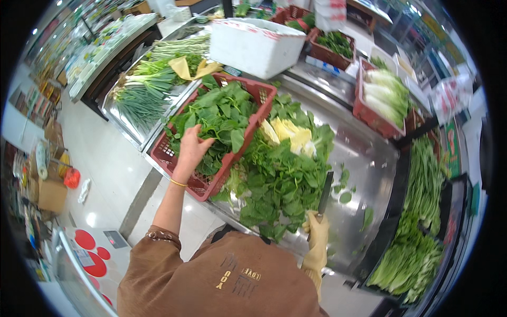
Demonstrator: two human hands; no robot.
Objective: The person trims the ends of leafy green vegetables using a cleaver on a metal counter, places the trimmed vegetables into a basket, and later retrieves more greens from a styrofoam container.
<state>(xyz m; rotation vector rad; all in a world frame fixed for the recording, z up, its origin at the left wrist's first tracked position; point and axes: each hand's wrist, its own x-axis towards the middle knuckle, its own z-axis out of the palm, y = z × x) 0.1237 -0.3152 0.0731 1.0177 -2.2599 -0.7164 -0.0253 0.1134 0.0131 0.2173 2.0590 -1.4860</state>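
Observation:
My bare left hand point(195, 147) is over a red plastic crate point(222, 170) of leafy greens point(222, 109), its fingers at the leaves; whether they grip a stem cannot be told. A yellow rubber glove covers my right hand point(317, 228), which is closed around the handle of a knife point(326, 192), blade pointing away from me. Between the crate and the knife, a heap of loose leafy greens point(277, 178) lies on the steel counter point(356, 166), with pale yellow cabbage leaves point(291, 136) on top of it.
Behind the crate stands a white foam box point(253, 47). Spring onions point(144, 97) and a yellow glove point(194, 69) lie at the back left. A red crate of pale lettuce point(384, 95) is at the back right. Black trays with greens point(408, 253) line the right side.

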